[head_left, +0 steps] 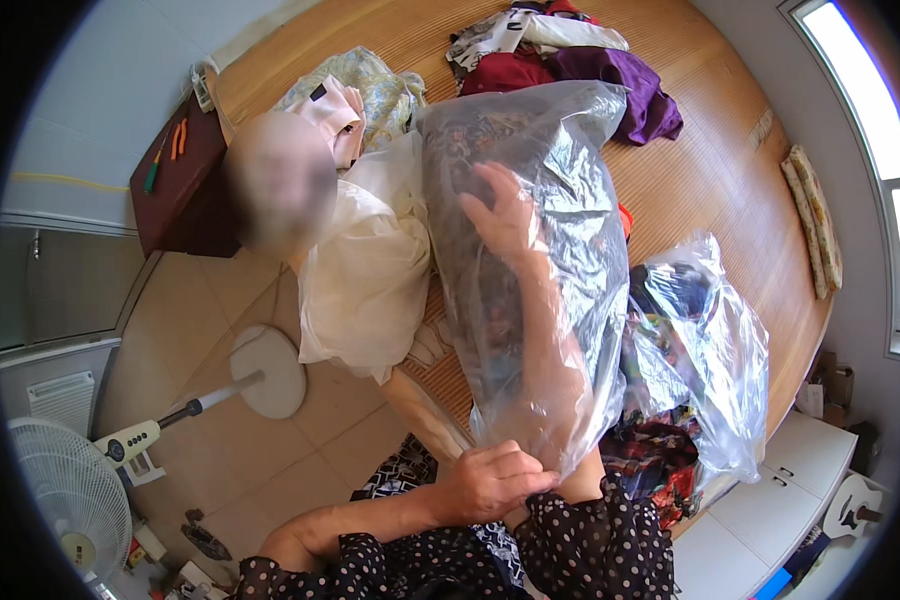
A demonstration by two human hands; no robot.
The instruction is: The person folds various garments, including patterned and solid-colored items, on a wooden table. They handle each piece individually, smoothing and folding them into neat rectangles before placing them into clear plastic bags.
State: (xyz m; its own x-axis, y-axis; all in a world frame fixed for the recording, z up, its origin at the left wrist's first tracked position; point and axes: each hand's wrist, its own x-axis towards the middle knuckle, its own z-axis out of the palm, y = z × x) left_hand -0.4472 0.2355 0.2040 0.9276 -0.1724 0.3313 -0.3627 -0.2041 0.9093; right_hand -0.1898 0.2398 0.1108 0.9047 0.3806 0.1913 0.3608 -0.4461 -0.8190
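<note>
A large clear plastic bag [580,290] lies on the wooden table before me, with dark patterned cloth [470,135] showing through its far part. My right forearm reaches in through the bag's near end. Inside the bag, my right hand [505,212] lies with its fingers apart, seen through the film. I cannot make out anything held in it. At the near end, my left hand [497,483] is closed, pinching the edge of the bag's mouth between thumb and fingers. The forearm [420,412] of another person passes beside the bag, its hand hidden behind mine.
A person in a cream blouse [370,260] is at the table's left side. Folded clothes [570,70] lie at the far end, a second filled clear bag [710,350] at the right. On the floor at left stands a fan [70,490]; white cabinets [780,500] are at lower right.
</note>
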